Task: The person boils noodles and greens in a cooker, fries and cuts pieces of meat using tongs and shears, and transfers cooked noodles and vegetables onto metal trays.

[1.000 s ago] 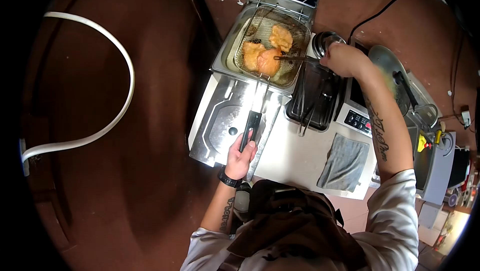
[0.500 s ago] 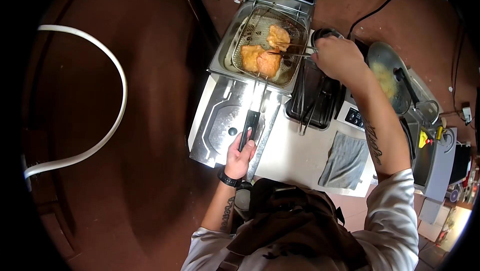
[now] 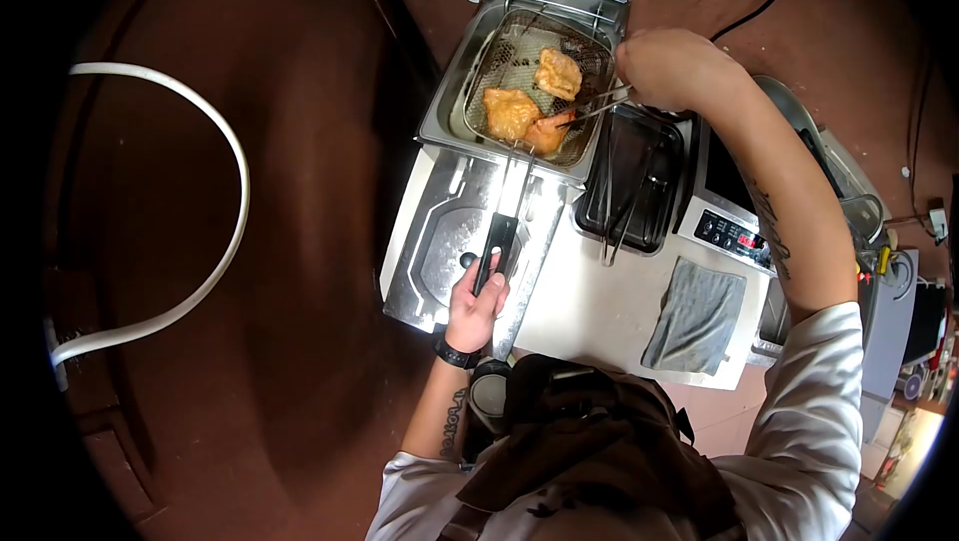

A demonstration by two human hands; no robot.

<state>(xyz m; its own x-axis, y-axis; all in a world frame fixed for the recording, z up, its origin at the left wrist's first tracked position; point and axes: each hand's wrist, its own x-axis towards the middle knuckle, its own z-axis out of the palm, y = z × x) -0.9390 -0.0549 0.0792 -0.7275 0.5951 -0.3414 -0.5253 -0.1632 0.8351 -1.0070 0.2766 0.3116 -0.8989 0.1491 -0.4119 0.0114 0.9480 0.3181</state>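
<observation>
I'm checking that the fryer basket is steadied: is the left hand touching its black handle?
Touching. The head view shows the left hand closed around the lower end of the black handle, with the thumb against it.

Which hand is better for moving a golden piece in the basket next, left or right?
Probably the right hand: it holds the tongs, whose tips are at one golden piece. The left hand is busy gripping the basket handle.

A white counter (image 3: 589,316) bears a grey cloth (image 3: 696,316), a dark tray (image 3: 652,163), a cooktop (image 3: 731,233) and a steel panel (image 3: 432,251).
</observation>
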